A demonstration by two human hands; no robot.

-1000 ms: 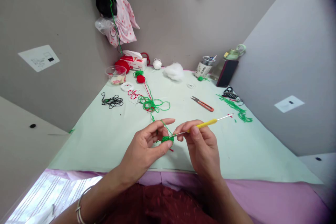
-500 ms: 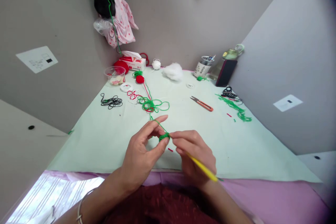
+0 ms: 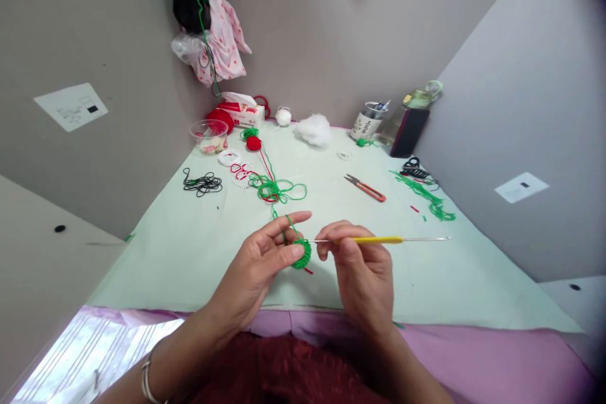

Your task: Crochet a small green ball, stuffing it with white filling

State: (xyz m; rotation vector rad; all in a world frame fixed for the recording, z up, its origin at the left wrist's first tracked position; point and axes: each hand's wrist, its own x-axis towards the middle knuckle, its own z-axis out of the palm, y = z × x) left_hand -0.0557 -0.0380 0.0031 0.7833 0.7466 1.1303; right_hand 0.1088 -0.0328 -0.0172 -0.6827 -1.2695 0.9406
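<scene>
Between the thumb and fingers of my left hand is a small round green crochet piece. Green yarn runs from it over my raised left index finger and back to a loose tangle of green yarn on the table. My right hand grips a crochet hook with a yellow handle, held nearly level. One metal end of the hook meets the top edge of the green piece; the other points right. Just below the piece lies a short red yarn scrap.
Orange thread snips lie beyond my right hand. Black cord and a clear tub are at left. White stuffing, a pen cup and a phone stand at the back. Cut green strands lie at right.
The hook has swung from slanting toward me to nearly level, pointing right. My right hand has turned and shifted slightly right. The green piece now shows more of its round face.
</scene>
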